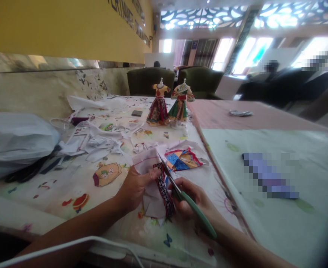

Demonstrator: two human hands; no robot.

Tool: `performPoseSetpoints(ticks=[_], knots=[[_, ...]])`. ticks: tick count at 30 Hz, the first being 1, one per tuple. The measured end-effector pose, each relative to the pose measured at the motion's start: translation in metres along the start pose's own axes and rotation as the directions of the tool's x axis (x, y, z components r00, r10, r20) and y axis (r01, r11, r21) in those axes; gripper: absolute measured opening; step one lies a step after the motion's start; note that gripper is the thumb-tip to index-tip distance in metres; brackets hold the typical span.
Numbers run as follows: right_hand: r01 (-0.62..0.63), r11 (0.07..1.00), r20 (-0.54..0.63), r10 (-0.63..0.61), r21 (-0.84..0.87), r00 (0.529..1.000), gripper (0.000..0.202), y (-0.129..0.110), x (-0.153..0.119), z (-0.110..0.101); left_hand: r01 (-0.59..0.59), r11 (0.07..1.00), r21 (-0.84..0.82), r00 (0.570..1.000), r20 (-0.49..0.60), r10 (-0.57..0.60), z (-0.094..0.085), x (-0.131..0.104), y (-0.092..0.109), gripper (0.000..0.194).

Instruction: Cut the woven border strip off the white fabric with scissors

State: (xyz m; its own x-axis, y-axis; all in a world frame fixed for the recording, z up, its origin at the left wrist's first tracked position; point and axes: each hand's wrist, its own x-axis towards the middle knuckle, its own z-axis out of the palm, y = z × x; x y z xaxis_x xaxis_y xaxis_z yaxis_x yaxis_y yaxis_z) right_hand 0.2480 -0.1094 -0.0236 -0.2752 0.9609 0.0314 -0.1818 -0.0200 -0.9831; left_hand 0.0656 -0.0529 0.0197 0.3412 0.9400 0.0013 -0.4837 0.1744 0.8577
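Observation:
My left hand (136, 186) pinches a white paper sheet (145, 158) bearing a printed strip (164, 191) with a black, white and red pattern. The thumb lies on the strip's upper end. Green-handled scissors (199, 214) are held in my right hand (192, 197), their blades pointing up and left along the strip's right side, over the paper. Behind the blades lies a cut piece (183, 159) of blue, orange and red patchwork print. Left of my left hand, a tan round-cornered cutout (107, 175) rests on the patterned tablecloth (97, 208).
Two small dressed figures, one red-skirted (158, 109) and one green-skirted (180, 106), stand farther back. Paper scraps (97, 143) and a white plastic bag (21, 137) are at left. A white cable (97, 239) crosses the front. Green chairs (200, 82) stand behind the table.

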Motion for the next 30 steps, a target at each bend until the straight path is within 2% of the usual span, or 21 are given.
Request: performPoseSetpoints(ticks=[4, 9, 14, 25, 30], knots=[[-0.002, 0.999, -0.033, 0.001, -0.034, 0.999, 0.064, 0.0015, -0.0010, -0.0005, 0.024, 1.000, 0.004, 0.999, -0.034, -0.024, 0.0004, 0.0003, -0.0004, 0.031], [-0.040, 0.998, -0.035, 0.041, 0.054, 0.999, 0.061, 0.0042, -0.0022, 0.0016, 0.019, 1.000, 0.010, 1.000, -0.012, -0.019, -0.0017, 0.0010, -0.0024, 0.033], [-0.063, 0.996, -0.048, 0.066, 0.067, 0.997, 0.061, 0.0041, -0.0026, 0.0035, -0.011, 1.000, 0.017, 1.000, -0.007, 0.011, -0.0027, 0.0020, -0.0025, 0.041], [-0.041, 0.998, -0.040, 0.043, 0.043, 0.998, 0.056, 0.0022, -0.0036, 0.0051, -0.012, 1.000, 0.020, 1.000, 0.021, 0.012, -0.0019, 0.0008, -0.0017, 0.038], [-0.040, 0.999, -0.055, 0.042, 0.027, 0.998, 0.064, 0.0000, -0.0006, 0.0041, -0.008, 1.000, 0.018, 1.000, 0.017, 0.008, -0.0036, 0.0009, -0.0026, 0.031]])
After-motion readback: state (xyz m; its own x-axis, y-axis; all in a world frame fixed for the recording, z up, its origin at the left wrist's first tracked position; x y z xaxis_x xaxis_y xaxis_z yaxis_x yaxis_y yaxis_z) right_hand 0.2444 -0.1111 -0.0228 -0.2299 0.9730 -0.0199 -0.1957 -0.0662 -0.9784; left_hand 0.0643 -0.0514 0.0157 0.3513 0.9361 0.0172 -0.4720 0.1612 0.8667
